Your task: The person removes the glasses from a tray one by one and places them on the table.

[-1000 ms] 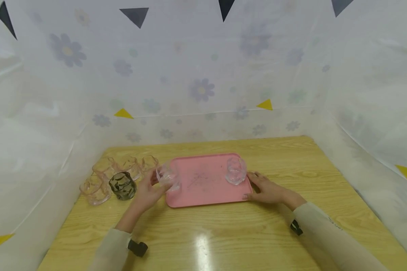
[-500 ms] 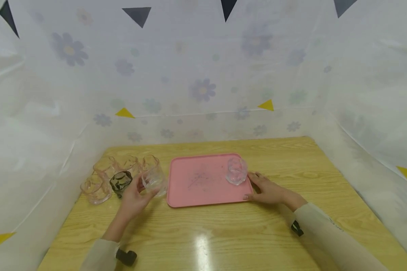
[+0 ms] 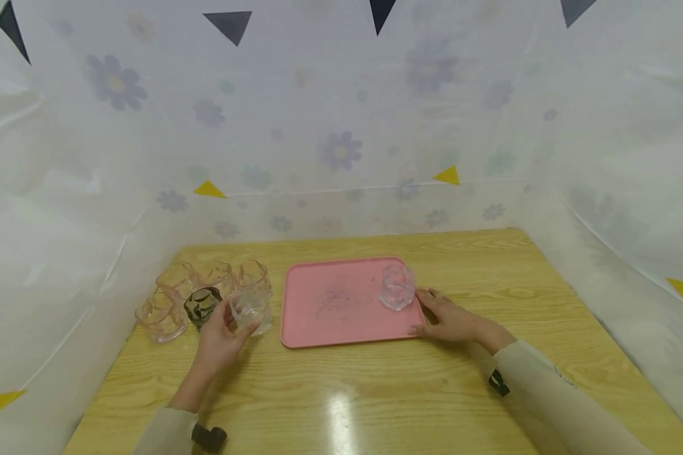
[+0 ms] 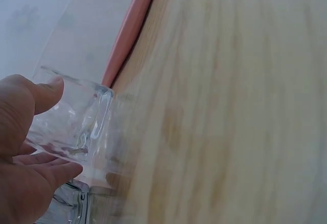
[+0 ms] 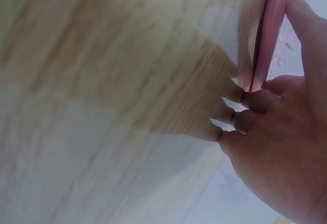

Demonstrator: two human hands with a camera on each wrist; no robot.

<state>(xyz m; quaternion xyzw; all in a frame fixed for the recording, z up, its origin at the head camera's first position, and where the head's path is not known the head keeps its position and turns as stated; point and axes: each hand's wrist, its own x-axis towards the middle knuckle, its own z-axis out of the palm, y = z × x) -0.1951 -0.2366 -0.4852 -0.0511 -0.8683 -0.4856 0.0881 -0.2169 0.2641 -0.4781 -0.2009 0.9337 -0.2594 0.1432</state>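
In the head view my left hand [image 3: 223,338] holds a clear glass cup [image 3: 253,309] just left of the pink tray [image 3: 319,332]. In the left wrist view the thumb lies on one side of this cup [image 4: 71,114] and the fingers on the other. Directly left of that hand stands a dark smoky glass cup [image 3: 201,303]. My right hand [image 3: 452,321] rests against the tray's right edge, fingers spread, its thumb at the near corner. Another clear glass cup [image 3: 397,287] stands at the tray's right end, beside the right fingertips.
Several pinkish glass cups [image 3: 160,319] stand grouped at the table's left, around the dark one. The wooden table [image 3: 387,392] reaches back to a white flowered curtain [image 3: 296,126], which also closes in both sides. A black strap device [image 3: 209,437] sits at the left wrist.
My left hand has carried the clear glass cup from over the tray's left end leftward off it, to beside the dark cup. The right hand and tray have stayed put.
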